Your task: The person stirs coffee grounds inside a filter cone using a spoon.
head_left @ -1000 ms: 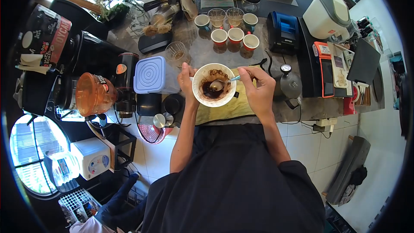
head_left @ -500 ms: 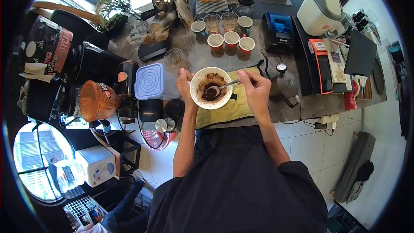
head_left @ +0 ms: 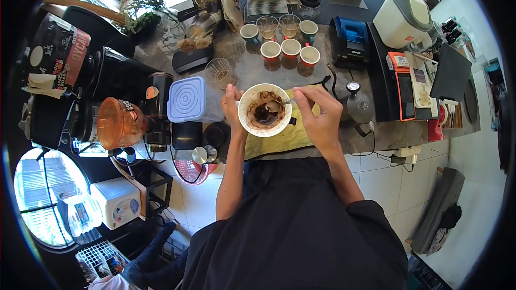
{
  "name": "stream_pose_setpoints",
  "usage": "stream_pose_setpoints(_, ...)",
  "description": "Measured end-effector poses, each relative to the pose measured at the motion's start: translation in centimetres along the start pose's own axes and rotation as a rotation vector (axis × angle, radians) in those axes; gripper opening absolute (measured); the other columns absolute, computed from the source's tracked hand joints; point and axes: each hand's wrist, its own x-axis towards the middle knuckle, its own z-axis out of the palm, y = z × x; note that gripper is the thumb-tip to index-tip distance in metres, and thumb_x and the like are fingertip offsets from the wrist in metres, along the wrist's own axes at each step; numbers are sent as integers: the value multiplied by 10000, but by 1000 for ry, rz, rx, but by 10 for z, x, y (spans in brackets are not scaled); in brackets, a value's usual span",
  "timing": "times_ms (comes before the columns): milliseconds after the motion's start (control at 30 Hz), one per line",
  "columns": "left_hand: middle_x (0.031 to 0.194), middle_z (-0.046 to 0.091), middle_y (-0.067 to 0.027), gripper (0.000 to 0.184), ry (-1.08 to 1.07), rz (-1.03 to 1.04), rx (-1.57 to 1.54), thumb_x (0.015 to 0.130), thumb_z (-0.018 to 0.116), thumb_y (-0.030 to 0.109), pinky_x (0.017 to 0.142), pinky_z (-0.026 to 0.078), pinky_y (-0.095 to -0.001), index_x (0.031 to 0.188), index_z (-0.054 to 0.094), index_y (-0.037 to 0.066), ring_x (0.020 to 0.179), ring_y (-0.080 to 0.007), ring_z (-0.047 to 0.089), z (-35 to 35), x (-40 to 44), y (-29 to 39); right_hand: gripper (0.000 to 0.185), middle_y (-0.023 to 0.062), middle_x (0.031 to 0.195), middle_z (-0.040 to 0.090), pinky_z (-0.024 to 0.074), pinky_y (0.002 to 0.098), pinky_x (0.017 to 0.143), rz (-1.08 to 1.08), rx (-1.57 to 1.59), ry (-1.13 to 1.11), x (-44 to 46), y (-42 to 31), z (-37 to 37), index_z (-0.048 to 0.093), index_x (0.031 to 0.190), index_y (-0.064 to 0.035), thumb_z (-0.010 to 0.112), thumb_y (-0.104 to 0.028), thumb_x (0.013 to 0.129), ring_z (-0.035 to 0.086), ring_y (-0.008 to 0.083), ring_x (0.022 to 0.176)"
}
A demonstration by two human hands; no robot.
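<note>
My left hand point(head_left: 232, 108) grips a white cup point(head_left: 251, 123) by its left side, its thumb up at the rim. Dark brown, wet residue coats the inside of the cup, with dark liquid at the bottom. Between the thumb and fingers of my right hand point(head_left: 321, 113) is the handle of a metal spoon point(head_left: 286, 101), whose bowl dips into the cup. Beneath the cup lies a yellow-green cloth point(head_left: 277, 145) at the counter's front edge. A clear drinking glass point(head_left: 219, 73) stands beyond my left hand.
Several small cups, red ones point(head_left: 291, 48) among them, stand ahead. To the left are a blue-lidded container point(head_left: 188, 100) and a grinder with an orange hopper point(head_left: 119, 123). A grey kettle with a dial point(head_left: 358, 108) and a blue-black printer point(head_left: 349, 42) are at right.
The spoon has shifted within the cup, and its bowl now sits nearer the cup's upper right. My right hand has turned slightly; my left keeps its hold.
</note>
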Motion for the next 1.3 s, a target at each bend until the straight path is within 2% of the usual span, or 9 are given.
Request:
stream_pose_setpoints(133,575,218,56,449,-8,-25,22,1016,458,259,491,266,-258,617,276,165,507,-56,255,0,-2,3,95,53,689,592,403,273,526,9,-85,-20,-4,6,8,717,913,-5,717,-37,823,506,133,546)
stream_pose_setpoints(233,576,215,58,450,-12,-42,11,1017,457,258,485,259,-260,619,270,165,507,-53,251,-3,-3,2,103,44,676,588,383,248,548,73,-99,-63,-9,11,12,713,937,33,695,-25,853,466,91,572)
stream_pose_setpoints(333,579,214,60,450,-18,-36,11,1017,458,260,481,256,-260,620,268,166,507,-54,253,-3,-2,2,126,34,700,621,402,237,553,172,-16,-37,-11,23,11,719,958,19,695,-59,862,506,82,573)
stream_pose_setpoints(433,578,216,59,451,-18,-27,7,1017,460,261,480,255,-261,619,269,165,505,-58,253,-1,-3,3,174,12,802,679,426,205,604,431,248,38,-8,30,5,714,984,54,670,-97,911,569,43,679)
stream_pose_setpoints(533,550,245,62,483,10,-20,-11,1027,462,263,454,214,-261,593,283,153,495,-50,249,-2,-1,1,175,15,810,677,427,203,608,465,311,57,-4,23,-5,714,988,56,668,-95,912,584,48,693)
stream_pose_setpoints(667,548,244,60,484,13,-31,-38,1025,466,259,454,219,-264,591,282,153,492,-54,248,-2,0,-1,152,10,791,664,424,211,605,421,352,93,-2,13,-8,716,979,55,669,-70,908,570,51,677)
stream_pose_setpoints(733,547,242,58,485,12,-15,-51,1024,470,255,453,218,-266,587,284,153,493,-56,248,-4,0,-3,120,18,760,648,428,234,589,219,292,38,-3,15,-10,719,967,46,682,-33,884,552,59,652)
stream_pose_setpoints(933,547,240,59,485,24,-20,-49,1026,461,245,454,214,-264,584,286,153,495,-55,243,-4,0,-4,132,52,720,622,427,258,575,-4,28,-119,2,6,-9,728,957,3,715,-8,826,546,105,603)
stream_pose_setpoints(1300,571,214,56,454,-13,-25,7,1019,453,261,475,252,-260,617,263,166,501,-58,249,-5,-2,-2,129,50,731,625,421,240,608,159,35,-153,-6,27,3,729,971,19,687,-39,863,545,95,653)
